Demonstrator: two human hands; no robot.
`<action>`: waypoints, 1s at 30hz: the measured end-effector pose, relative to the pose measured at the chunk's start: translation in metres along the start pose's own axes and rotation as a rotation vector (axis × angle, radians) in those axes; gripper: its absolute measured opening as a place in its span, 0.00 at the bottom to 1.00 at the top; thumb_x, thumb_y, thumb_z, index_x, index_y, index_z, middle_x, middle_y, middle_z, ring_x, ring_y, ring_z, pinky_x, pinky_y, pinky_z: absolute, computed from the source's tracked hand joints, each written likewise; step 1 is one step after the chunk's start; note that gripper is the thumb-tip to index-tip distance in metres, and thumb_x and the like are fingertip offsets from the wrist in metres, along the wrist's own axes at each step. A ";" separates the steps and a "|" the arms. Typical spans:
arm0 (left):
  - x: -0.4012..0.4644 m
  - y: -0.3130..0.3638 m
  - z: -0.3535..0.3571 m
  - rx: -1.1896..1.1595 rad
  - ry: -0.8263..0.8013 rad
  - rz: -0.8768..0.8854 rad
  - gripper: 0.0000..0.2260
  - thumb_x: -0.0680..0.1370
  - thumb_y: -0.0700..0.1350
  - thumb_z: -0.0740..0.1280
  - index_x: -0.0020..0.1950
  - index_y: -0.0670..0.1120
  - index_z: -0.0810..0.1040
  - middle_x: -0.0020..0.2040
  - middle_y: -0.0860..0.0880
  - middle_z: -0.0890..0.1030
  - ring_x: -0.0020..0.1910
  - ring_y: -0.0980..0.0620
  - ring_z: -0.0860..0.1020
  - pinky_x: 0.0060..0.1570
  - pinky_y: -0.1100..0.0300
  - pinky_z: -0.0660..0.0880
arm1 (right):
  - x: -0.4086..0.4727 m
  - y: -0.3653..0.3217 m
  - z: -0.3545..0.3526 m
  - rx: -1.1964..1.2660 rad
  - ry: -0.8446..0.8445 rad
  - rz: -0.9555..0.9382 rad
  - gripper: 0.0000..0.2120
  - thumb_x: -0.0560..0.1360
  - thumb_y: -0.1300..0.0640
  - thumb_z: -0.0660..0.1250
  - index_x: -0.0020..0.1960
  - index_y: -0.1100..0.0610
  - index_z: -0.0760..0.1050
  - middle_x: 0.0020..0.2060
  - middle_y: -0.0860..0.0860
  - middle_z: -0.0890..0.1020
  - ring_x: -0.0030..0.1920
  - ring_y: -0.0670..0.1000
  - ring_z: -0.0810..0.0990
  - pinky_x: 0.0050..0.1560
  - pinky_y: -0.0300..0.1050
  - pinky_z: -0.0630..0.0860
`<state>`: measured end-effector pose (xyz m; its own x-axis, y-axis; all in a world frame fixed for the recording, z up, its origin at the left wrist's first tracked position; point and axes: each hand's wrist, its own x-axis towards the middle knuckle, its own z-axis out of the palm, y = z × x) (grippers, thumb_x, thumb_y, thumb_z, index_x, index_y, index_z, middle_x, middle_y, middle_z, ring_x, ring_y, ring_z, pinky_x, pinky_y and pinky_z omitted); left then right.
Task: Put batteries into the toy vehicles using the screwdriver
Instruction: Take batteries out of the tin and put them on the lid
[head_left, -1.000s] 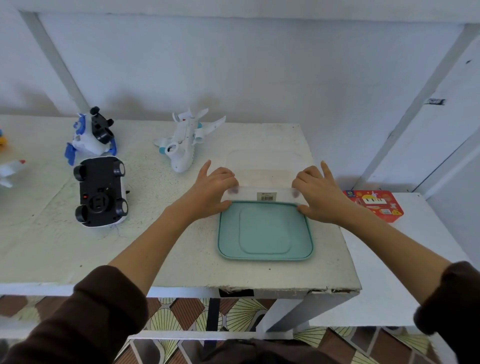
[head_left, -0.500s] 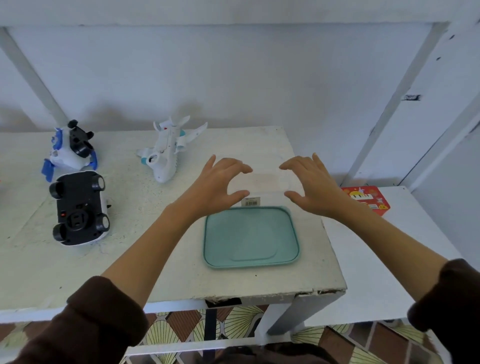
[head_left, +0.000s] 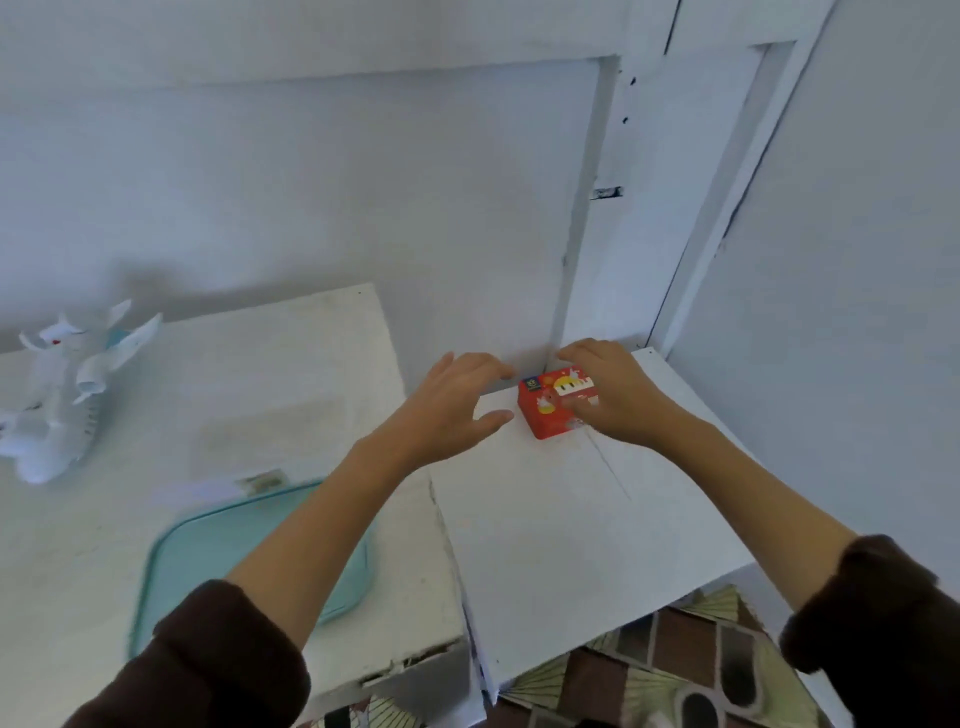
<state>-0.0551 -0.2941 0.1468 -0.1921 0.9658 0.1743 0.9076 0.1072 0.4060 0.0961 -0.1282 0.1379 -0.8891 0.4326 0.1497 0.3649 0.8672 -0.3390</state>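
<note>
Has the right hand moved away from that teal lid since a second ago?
Yes. The right hand left the teal lid and went rightward to the red box on the lower table.

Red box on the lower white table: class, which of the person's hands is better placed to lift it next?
Probably the right hand: its fingers already lie over the red box, while the left hand hovers open beside it, apart.

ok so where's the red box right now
In the head view the red box lies right of centre on the lower white side table, near the wall, under the right hand, with the left hand beside it.
</note>
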 end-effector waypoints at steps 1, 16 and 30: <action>0.014 0.009 0.014 -0.001 -0.019 -0.001 0.19 0.79 0.47 0.66 0.69 0.47 0.70 0.68 0.49 0.72 0.69 0.50 0.67 0.73 0.48 0.55 | -0.004 0.021 0.000 -0.009 -0.025 0.007 0.21 0.73 0.55 0.66 0.65 0.57 0.69 0.62 0.52 0.73 0.62 0.54 0.69 0.66 0.49 0.59; 0.115 0.051 0.184 -0.255 0.042 -0.524 0.18 0.79 0.44 0.67 0.68 0.44 0.72 0.67 0.47 0.74 0.66 0.49 0.71 0.66 0.61 0.64 | 0.025 0.230 0.016 -0.147 -0.423 -0.100 0.28 0.75 0.45 0.64 0.71 0.55 0.63 0.70 0.53 0.65 0.69 0.53 0.62 0.71 0.54 0.57; 0.176 -0.074 0.316 -0.482 0.025 -1.006 0.32 0.76 0.49 0.71 0.76 0.49 0.59 0.77 0.49 0.59 0.76 0.50 0.58 0.73 0.54 0.57 | 0.137 0.308 0.145 -0.347 -0.669 -0.183 0.33 0.73 0.41 0.65 0.72 0.53 0.57 0.73 0.53 0.58 0.72 0.55 0.57 0.71 0.55 0.55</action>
<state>-0.0380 -0.0575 -0.1356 -0.7703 0.4851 -0.4139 0.0955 0.7295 0.6773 0.0471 0.1626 -0.0810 -0.8810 0.1295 -0.4550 0.1634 0.9859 -0.0356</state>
